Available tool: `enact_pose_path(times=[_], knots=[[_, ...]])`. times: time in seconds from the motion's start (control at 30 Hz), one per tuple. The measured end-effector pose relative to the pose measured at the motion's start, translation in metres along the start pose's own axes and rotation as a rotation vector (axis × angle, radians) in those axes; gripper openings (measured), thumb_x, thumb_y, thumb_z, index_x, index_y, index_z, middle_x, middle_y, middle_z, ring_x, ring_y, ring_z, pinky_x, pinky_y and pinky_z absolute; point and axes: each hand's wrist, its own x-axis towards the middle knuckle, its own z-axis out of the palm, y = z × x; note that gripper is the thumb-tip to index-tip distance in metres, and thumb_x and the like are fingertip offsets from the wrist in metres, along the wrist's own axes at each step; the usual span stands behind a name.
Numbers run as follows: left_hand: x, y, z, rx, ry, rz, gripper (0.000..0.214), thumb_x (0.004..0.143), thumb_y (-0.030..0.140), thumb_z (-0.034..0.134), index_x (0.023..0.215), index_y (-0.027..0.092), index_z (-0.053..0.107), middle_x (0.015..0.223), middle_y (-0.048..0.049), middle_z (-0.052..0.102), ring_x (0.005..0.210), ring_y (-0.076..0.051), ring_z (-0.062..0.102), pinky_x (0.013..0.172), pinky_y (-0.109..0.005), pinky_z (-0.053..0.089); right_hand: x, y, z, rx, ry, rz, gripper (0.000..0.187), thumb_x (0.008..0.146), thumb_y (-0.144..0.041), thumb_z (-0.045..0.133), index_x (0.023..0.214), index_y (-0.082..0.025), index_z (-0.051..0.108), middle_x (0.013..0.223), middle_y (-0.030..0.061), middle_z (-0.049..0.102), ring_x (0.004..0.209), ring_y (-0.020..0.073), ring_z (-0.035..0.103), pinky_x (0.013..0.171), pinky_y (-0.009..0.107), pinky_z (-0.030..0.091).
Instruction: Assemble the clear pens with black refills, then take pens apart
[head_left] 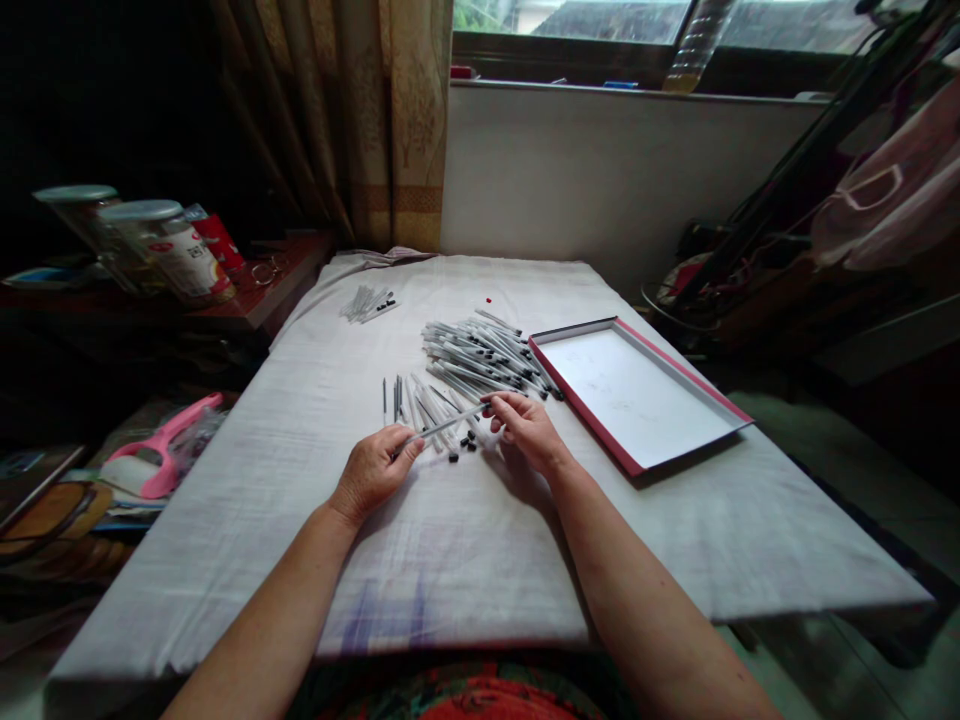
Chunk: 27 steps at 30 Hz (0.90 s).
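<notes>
A slim pale pen point(453, 420) is stretched at a slant between my hands, above the cloth. My left hand point(375, 468) pinches its near end, and the fingers of my right hand point(523, 428) close on its far end, where something dark shows. Behind the pen lies a loose row of pale tubes point(411, 400), with a few thin dark refills point(397, 392) at its left. Small black caps point(454, 457) rest just below the pen. Farther back is a large heap of white pens with black ends point(480, 352).
Right of the heap lies a shallow white tray with red sides point(637, 465). A small pile of clear pieces point(361, 303) and a red bit point(488, 300) lie toward the back of the cloth-covered table point(247, 520). Jars point(180, 255) stand on a side shelf at left.
</notes>
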Motion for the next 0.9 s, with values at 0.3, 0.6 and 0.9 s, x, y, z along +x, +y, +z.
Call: enact_pose_path(times=[0.3, 0.6, 0.9], knots=[[0.0007, 0.0018, -0.0002, 0.010, -0.022, -0.015, 0.030, 0.089, 0.041, 0.046, 0.075, 0.021, 0.064, 0.073, -0.0023, 0.066, 0.070, -0.016, 0.061, 0.068, -0.025, 0.046, 0.0005, 0.0002, -0.0016, 0.059, 0.013, 0.010, 0.031, 0.058, -0.035, 0.078, 0.082, -0.018, 0.068, 0.074, 0.0002, 0.064, 0.059, 0.0099, 0.051, 0.046, 0.021, 0.033], [0.0003, 0.0008, 0.0001, 0.009, -0.020, -0.010, 0.029, 0.089, 0.039, 0.047, 0.076, 0.020, 0.064, 0.072, -0.0018, 0.064, 0.068, -0.015, 0.060, 0.066, -0.024, 0.045, 0.0011, 0.0010, -0.0003, -0.066, 0.032, 0.030, 0.033, 0.066, -0.050, 0.071, 0.065, -0.017, 0.064, 0.061, 0.0002, 0.062, 0.050, 0.0085, 0.047, 0.045, 0.021, 0.034], [0.0006, 0.0007, -0.0005, 0.007, -0.028, -0.008, 0.029, 0.089, 0.039, 0.047, 0.075, 0.020, 0.064, 0.073, -0.0021, 0.066, 0.069, -0.015, 0.061, 0.067, -0.024, 0.046, -0.0004, -0.0001, -0.0032, 0.058, -0.018, 0.044, 0.023, 0.058, -0.029, 0.076, 0.077, -0.017, 0.071, 0.067, -0.0008, 0.064, 0.057, 0.0101, 0.051, 0.048, 0.021, 0.034]])
